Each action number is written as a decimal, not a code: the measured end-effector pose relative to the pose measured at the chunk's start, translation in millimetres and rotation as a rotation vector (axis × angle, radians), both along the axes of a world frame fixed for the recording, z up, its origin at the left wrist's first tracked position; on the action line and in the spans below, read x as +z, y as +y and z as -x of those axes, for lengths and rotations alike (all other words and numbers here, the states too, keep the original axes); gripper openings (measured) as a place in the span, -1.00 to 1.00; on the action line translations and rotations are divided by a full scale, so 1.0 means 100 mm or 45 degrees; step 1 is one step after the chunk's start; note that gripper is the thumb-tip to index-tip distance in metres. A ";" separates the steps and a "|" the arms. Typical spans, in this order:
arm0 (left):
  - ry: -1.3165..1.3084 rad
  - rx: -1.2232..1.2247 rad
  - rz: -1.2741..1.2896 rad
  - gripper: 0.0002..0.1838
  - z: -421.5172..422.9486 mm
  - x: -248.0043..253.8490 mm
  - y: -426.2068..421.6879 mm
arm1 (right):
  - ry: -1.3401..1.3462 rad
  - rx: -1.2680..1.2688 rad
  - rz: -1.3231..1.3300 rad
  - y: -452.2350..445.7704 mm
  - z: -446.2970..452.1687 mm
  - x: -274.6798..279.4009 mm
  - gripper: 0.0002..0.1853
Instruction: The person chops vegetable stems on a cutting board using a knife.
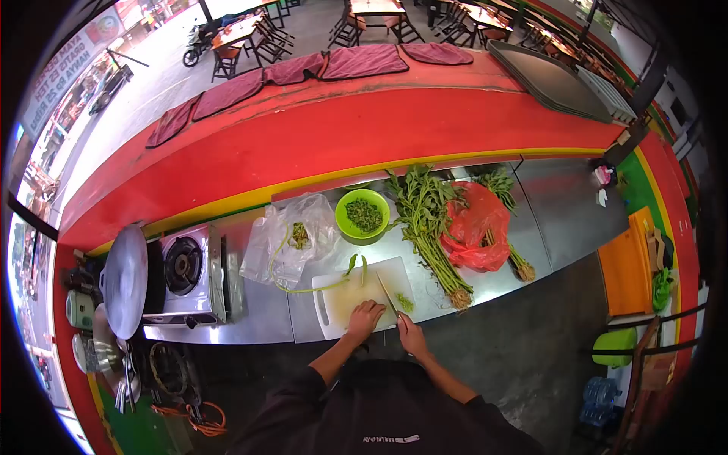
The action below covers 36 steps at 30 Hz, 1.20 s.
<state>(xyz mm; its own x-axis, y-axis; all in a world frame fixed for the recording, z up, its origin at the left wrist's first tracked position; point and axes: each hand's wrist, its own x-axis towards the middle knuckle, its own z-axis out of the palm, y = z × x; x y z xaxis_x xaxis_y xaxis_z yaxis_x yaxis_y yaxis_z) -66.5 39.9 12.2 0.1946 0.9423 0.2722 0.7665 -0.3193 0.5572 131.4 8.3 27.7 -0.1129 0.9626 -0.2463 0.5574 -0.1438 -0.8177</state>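
On the white cutting board (331,303) rests my left hand (365,318), its fingers drawn together; whatever lies under them is hidden. My right hand (410,334) is closed around the handle of a knife (387,292), whose blade points away from me over the board. Chopped green pieces (405,303) lie just right of the blade. Two loose green leaves or pods (364,271) are at the board's far edge, and a long pale green stem (307,290) runs off its left side. Behind the board stands a lime-green bowl (343,221) of cut leafy greens (364,215).
Long-stemmed leafy greens with roots (428,243) lie right of the board, beside a red plastic bag (474,227) with more stems. A clear plastic bag (265,246) holding scraps lies left, near a gas stove (184,269). A red wall (364,129) bounds the steel counter (572,205).
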 end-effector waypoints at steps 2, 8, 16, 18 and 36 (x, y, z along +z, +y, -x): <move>-0.052 -0.085 0.016 -0.85 0.06 0.01 0.03 | -0.012 -0.042 -0.012 0.02 0.07 0.06 -0.61; -0.106 -0.303 0.046 -0.75 0.27 -0.01 0.04 | 0.065 -0.189 -0.058 0.07 0.31 -0.01 -0.61; -0.159 -0.370 0.077 -0.75 0.34 -0.05 0.10 | -0.051 -0.267 -0.144 -0.01 0.51 0.06 -0.61; -0.138 -0.332 0.076 -0.74 0.32 -0.01 0.09 | -0.047 -0.252 -0.118 0.00 0.51 0.03 -0.62; 0.005 -0.213 0.052 -0.66 0.21 0.01 0.02 | 0.116 -0.099 0.041 -0.04 0.22 -0.07 -0.55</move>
